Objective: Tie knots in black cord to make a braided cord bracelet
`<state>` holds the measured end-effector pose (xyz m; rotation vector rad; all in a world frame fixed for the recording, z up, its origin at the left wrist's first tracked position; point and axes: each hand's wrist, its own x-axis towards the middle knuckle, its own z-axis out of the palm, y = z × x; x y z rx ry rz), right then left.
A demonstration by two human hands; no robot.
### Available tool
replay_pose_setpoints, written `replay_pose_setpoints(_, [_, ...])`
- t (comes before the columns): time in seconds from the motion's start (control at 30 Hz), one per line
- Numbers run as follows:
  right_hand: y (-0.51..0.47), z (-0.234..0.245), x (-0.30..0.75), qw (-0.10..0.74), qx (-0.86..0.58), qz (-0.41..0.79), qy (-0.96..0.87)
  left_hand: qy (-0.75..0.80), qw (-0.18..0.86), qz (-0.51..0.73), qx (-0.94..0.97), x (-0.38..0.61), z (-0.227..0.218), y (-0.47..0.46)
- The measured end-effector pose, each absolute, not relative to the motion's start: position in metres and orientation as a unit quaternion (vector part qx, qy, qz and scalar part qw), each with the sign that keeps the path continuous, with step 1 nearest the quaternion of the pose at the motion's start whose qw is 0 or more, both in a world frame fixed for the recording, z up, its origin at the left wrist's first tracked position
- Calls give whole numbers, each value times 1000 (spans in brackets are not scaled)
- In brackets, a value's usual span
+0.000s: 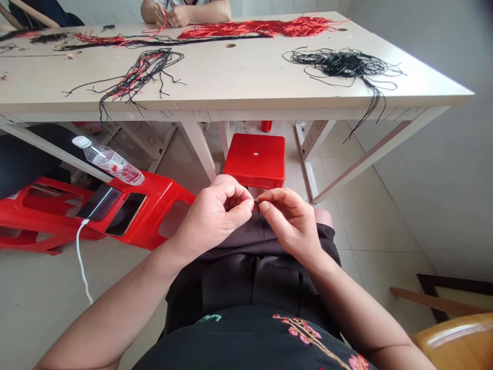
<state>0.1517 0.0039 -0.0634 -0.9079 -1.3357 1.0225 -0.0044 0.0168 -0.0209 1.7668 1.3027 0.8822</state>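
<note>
Above my lap, my left hand (225, 208) and my right hand (290, 221) meet fingertip to fingertip. Between them is a thin black cord (264, 226), with a small dark knot at the fingertips and a loose end hanging down. Left thumb and index finger pinch one side of it; the right thumb and index finger pinch the other. Most of the cord is hidden by my fingers. On the table ahead lie a tangled bundle of black cords (346, 64) at the right and a bundle of black and red cords (140, 74) at the left.
The pale table (239, 77) has a long heap of red cords (269, 28) at its far side, where another person's hands (173, 15) hold red cord. A red stool (254, 156) stands under it. Left, another red stool (154, 187) carries a water bottle (113, 162) and a phone (126, 213).
</note>
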Motion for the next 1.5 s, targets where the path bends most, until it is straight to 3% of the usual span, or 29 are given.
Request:
replay_pose_setpoints(0.17, [4, -61, 151, 559, -410, 299, -656, 506, 365, 344, 701, -1, -23, 16])
replay_pose_setpoints(0.43, [7, -58, 150, 553, -413, 283, -666, 493, 387, 363, 690, -2, -27, 13])
replay_pose_setpoints(0.57, [5, -53, 150, 585, -420, 201, -664, 491, 389, 380, 681, -4, -24, 10])
replay_pose_setpoints(1.07, [6, -50, 135, 567, -348, 86, -742, 475, 249, 378, 755, -6, -5, -4])
replay_pose_setpoints(1.3, [2, -40, 131, 592, -334, 145, -719, 467, 309, 404, 723, -7, -5, -13])
replay_pose_setpoints(1.5, [3, -24, 135, 627, -318, 325, -633, 429, 427, 512, 610, 3, -2, -12])
